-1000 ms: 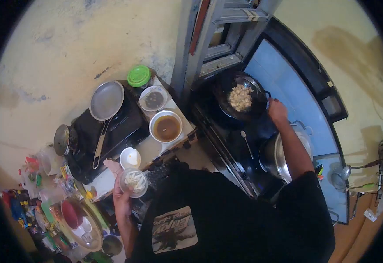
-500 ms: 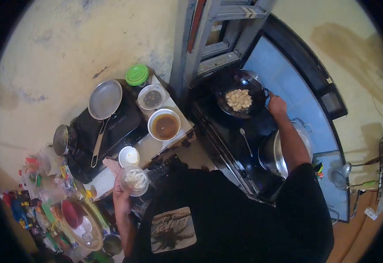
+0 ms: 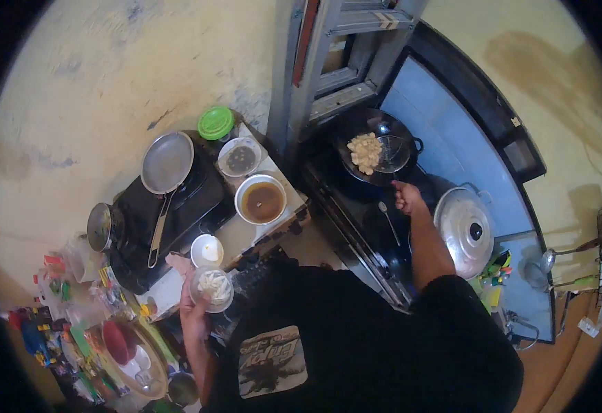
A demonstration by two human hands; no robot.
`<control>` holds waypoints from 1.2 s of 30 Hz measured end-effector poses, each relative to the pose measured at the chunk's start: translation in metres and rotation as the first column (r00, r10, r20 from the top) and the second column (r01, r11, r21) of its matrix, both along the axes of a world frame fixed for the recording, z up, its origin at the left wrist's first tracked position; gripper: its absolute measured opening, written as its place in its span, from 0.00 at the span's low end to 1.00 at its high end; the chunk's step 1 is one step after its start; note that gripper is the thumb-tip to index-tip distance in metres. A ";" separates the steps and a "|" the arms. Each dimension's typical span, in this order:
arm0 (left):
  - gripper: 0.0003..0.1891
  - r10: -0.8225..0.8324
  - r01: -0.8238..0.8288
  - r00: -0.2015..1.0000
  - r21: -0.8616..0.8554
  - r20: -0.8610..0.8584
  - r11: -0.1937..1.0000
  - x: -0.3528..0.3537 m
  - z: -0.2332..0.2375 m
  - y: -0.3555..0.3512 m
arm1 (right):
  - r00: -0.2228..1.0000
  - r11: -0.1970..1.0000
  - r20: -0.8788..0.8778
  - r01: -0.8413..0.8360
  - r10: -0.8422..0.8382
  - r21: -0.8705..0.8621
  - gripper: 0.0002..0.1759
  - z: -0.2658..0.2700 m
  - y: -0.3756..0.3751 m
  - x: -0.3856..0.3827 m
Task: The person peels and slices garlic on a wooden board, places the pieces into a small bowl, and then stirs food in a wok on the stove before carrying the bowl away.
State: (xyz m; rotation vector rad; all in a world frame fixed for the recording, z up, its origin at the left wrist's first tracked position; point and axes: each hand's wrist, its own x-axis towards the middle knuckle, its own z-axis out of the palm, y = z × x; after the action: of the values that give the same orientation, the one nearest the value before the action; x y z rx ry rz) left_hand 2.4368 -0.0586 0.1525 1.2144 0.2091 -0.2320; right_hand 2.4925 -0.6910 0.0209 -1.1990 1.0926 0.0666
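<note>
My L hand (image 3: 194,318) grips a bowl (image 3: 212,286) of white bits, well left of the wok (image 3: 393,155). R hand (image 3: 405,198), fist curled, empty afaik, sits just short of wok, nearer by far.

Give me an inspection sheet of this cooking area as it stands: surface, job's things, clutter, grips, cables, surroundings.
Surface: black stove beside a blue tiled counter; a second burner to its left carries a grey pan.
Job's things: wok on the black stove, pale food pieces to one side; clear bowl of white food.
Clutter: bowl of brown liquid, green lid, spoon on the stove, lidded pot, packets at lower left.
Grips: left hand grips the clear bowl; right hand hovers curled near the wok, hold unclear.
Cables: nothing seen.
Surroundings: stained yellow wall, metal window frame.
</note>
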 end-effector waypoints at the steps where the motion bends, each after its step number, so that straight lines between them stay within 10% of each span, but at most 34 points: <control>1: 0.37 -0.007 0.007 1.000 0.001 0.002 1.000 0.001 0.002 -0.001 | 0.993 0.990 0.099 0.055 -0.068 0.131 0.11 0.001 0.009 0.000; 5: 0.36 -0.034 0.033 0.999 0.035 0.039 0.999 0.008 0.016 -0.007 | 0.968 0.957 0.220 0.060 -0.125 0.283 0.10 0.010 0.019 0.010; 11: 0.35 -0.017 0.016 0.999 0.033 0.042 0.999 0.009 0.020 -0.006 | 0.979 0.975 0.175 -0.066 0.104 -0.210 0.10 0.041 0.019 0.005; 14: 0.35 -0.028 0.027 0.999 0.011 0.031 1.000 0.009 0.014 -0.006 | 0.912 0.645 0.086 -0.214 0.400 -0.734 0.12 0.028 0.007 -0.002; 16: 0.35 -0.041 0.041 0.999 -0.007 0.024 0.999 0.010 0.009 -0.005 | 0.824 0.066 -0.090 -0.152 0.559 -0.986 0.13 0.042 0.012 -0.012; 19: 0.35 -0.042 0.042 0.999 -0.006 0.034 0.999 0.014 0.004 -0.008 | 0.812 0.038 -0.418 -0.473 0.408 -0.880 0.14 0.102 0.043 -0.016; 26: 0.36 -0.071 0.071 0.997 -0.001 0.041 0.997 0.018 -0.002 -0.006 | 0.821 0.063 -0.239 -0.315 0.518 -0.947 0.15 0.092 0.043 -0.022; 36: 0.36 -0.052 0.052 0.998 0.009 0.036 0.999 0.016 0.001 -0.003 | 0.766 -0.064 -0.565 -0.576 0.308 -0.815 0.14 0.088 0.011 -0.004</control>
State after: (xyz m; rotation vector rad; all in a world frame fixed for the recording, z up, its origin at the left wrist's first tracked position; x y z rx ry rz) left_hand 2.4525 -0.0621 0.1538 1.2317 0.1468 -0.2545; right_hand 2.4887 -0.6798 0.1091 -2.9361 0.7444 -0.0564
